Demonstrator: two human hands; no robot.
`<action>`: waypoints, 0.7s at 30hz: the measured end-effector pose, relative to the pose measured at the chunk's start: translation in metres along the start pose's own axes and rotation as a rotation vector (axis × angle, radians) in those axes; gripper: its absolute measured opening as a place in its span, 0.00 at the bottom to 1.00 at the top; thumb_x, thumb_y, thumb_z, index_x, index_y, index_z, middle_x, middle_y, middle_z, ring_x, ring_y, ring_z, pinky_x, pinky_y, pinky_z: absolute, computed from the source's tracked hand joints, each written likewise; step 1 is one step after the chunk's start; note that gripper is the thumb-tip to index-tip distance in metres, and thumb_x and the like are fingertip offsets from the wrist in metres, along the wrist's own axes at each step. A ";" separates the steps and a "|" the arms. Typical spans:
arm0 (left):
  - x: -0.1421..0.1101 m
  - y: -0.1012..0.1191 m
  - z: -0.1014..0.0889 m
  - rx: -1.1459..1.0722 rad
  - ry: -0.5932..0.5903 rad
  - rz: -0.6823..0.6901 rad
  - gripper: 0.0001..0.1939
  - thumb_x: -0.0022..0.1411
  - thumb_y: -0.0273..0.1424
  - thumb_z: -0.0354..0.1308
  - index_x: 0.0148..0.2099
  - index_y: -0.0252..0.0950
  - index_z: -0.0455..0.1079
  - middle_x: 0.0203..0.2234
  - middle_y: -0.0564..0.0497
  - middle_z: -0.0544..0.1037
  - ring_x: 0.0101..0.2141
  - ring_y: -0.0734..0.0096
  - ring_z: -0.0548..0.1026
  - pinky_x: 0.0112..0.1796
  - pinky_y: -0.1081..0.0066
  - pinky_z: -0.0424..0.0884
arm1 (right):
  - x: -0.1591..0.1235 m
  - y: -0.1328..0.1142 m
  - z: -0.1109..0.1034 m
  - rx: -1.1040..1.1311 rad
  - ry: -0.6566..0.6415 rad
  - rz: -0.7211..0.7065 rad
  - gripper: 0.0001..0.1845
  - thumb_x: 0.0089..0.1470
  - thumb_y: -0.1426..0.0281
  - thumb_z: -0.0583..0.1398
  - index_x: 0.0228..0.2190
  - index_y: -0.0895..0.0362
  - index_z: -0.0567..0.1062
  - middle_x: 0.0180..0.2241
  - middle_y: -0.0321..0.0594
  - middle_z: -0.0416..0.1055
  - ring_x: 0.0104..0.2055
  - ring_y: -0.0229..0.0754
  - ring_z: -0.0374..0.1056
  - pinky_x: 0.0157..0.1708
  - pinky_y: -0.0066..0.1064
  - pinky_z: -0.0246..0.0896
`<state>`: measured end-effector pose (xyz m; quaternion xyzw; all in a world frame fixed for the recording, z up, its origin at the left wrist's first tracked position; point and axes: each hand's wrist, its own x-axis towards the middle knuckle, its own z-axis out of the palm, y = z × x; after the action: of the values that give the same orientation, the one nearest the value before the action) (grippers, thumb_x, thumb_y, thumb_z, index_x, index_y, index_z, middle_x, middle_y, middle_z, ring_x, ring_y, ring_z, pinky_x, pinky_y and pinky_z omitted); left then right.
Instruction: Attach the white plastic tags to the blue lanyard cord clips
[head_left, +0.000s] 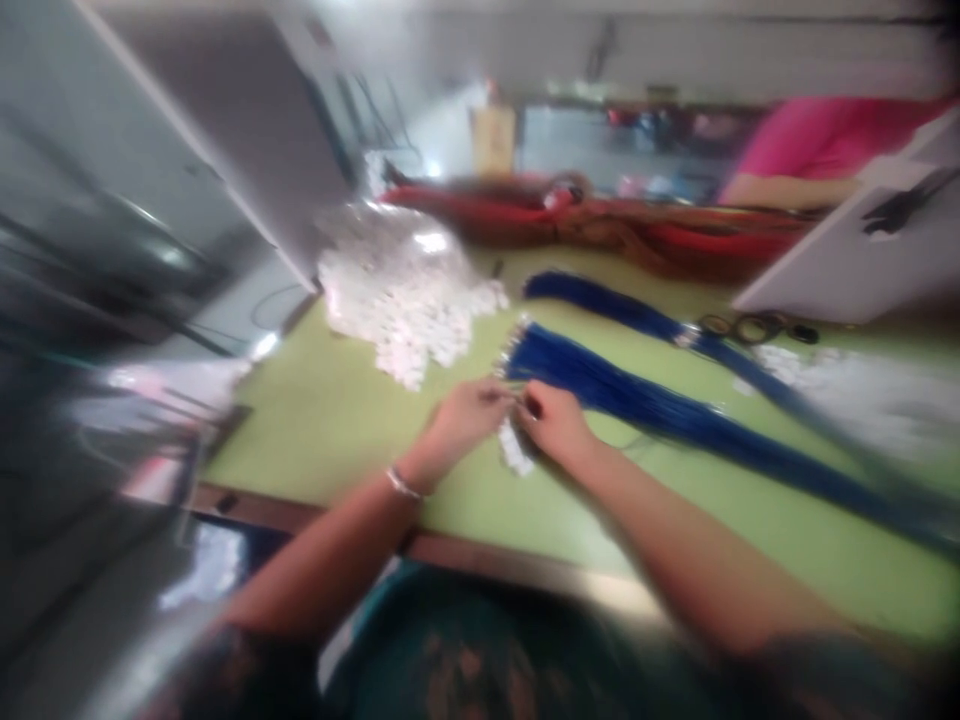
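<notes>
My left hand (471,412) and my right hand (556,422) meet over the green tabletop (322,440), fingertips pinched close together. Something small and thin is between them, too blurred to name. Just under the fingers lie a few small white pieces (516,452). Beyond my right hand stretches a thick bundle of blue wires (637,390), its tipped ends close to my fingers. Behind it runs a second blue bundle (600,298), gathered by a pale band. A clear plastic bag (405,235) with a spilled heap of small white parts (420,320) sits to the back left.
Black-handled scissors (757,327) lie at the back right, near more white pieces (847,390). Red and brown wire bundles (637,228) cross the back. A co-worker's pink sleeve (802,145) shows beyond, beside a white panel (840,250). The table's brown front edge (517,562) runs below my forearms.
</notes>
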<state>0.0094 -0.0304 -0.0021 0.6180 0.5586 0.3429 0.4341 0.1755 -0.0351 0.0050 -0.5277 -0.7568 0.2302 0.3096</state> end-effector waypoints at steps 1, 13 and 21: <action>-0.001 -0.001 0.001 0.039 0.031 0.032 0.08 0.56 0.32 0.58 0.37 0.38 0.78 0.25 0.50 0.77 0.26 0.70 0.72 0.28 0.71 0.67 | -0.001 0.000 0.001 -0.059 -0.001 -0.012 0.08 0.50 0.69 0.58 0.22 0.56 0.67 0.22 0.35 0.68 0.25 0.36 0.58 0.26 0.27 0.48; 0.001 -0.008 0.003 -0.240 -0.010 -0.112 0.13 0.55 0.39 0.62 0.34 0.34 0.76 0.18 0.52 0.72 0.20 0.74 0.67 0.24 0.73 0.63 | 0.008 0.002 -0.007 0.164 -0.008 0.153 0.06 0.46 0.70 0.59 0.21 0.58 0.74 0.20 0.35 0.71 0.22 0.34 0.61 0.25 0.26 0.54; 0.003 -0.010 0.004 -0.573 -0.066 -0.182 0.14 0.55 0.39 0.63 0.32 0.32 0.72 0.20 0.52 0.72 0.20 0.81 0.66 0.22 0.78 0.61 | -0.001 0.001 0.002 0.067 0.105 -0.031 0.06 0.48 0.70 0.58 0.21 0.56 0.70 0.23 0.36 0.70 0.26 0.36 0.62 0.29 0.27 0.55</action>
<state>0.0091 -0.0277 -0.0132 0.4286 0.4778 0.4258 0.6377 0.1752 -0.0355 0.0025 -0.5165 -0.7394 0.2226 0.3700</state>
